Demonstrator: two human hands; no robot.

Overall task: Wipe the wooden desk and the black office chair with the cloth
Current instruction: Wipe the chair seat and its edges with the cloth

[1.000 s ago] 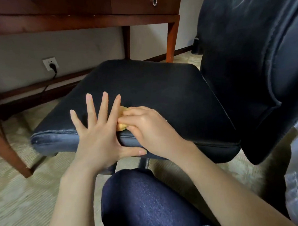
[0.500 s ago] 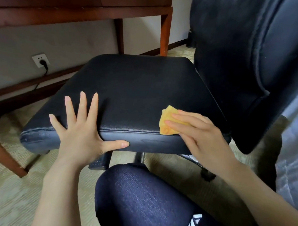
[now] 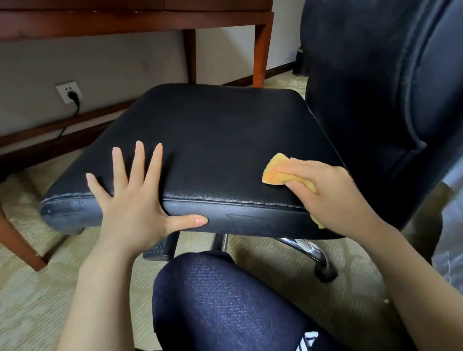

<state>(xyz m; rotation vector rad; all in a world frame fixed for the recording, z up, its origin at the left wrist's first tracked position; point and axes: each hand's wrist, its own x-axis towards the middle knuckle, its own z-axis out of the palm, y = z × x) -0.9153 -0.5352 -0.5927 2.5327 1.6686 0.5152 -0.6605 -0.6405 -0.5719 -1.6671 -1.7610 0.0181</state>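
my right hand [image 3: 329,195] grips the cloth [image 3: 274,173] on the chair [image 3: 223,138], frame centre right; left hand [image 3: 130,203] rests flat, holding nothing. i judge chair wiping underway; desk [image 3: 112,21], upper left, unverifiable.

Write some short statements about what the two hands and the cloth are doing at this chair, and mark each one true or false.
1. The right hand holds an orange cloth against the chair seat. True.
2. A black plug sits in the wall socket seen below the wooden desk. True.
3. The left hand grips a second cloth. False: it lies flat on the seat's front edge with fingers spread and holds nothing.
4. The orange cloth lies on the wooden desk. False: it is on the chair seat, at the end near the backrest.
5. The two hands touch each other. False: they are apart, with bare seat between them.
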